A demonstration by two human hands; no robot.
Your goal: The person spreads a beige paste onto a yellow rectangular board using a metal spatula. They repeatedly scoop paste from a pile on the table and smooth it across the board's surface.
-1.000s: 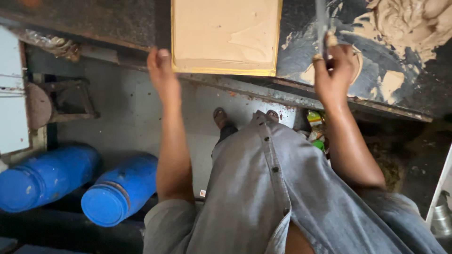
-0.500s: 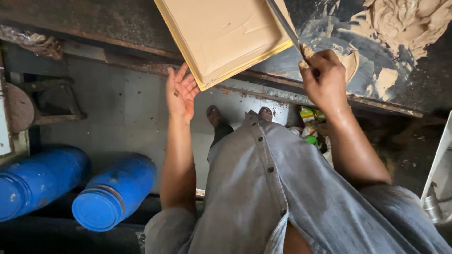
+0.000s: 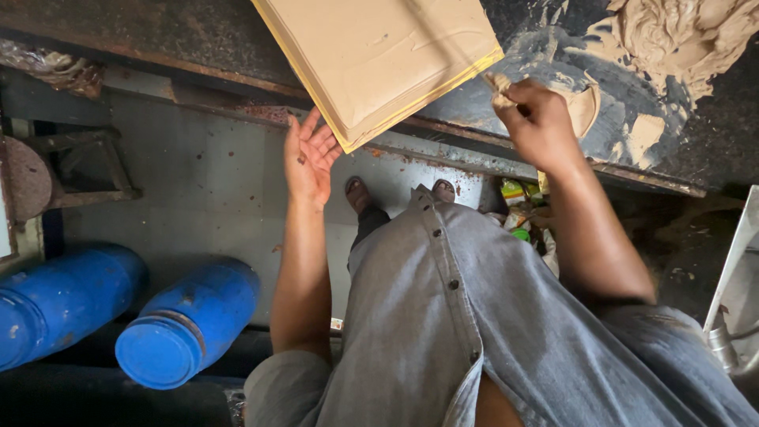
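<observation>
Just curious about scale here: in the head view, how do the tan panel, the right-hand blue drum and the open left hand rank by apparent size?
1. Tan panel, though cut off at the top edge.
2. Blue drum, partly hidden.
3. Left hand.

— Underfoot? 
— Grey concrete floor (image 3: 198,182), worn, flecked with rusty spots.

— Along the top? 
— Dark, rust-streaked workbench (image 3: 142,32), edge pitted and flaking, surface to the right smeared with pale putty.

— Lower left? 
— Two blue plastic drums (image 3: 190,324), lying on their sides, just beside each other.

— Farther left? 
— Rusty metal stand (image 3: 87,170) with a round disc, partly cut off by the edge.

— Light? 
— Soft daylight on the floor, deep shade under the bench at right.
</observation>
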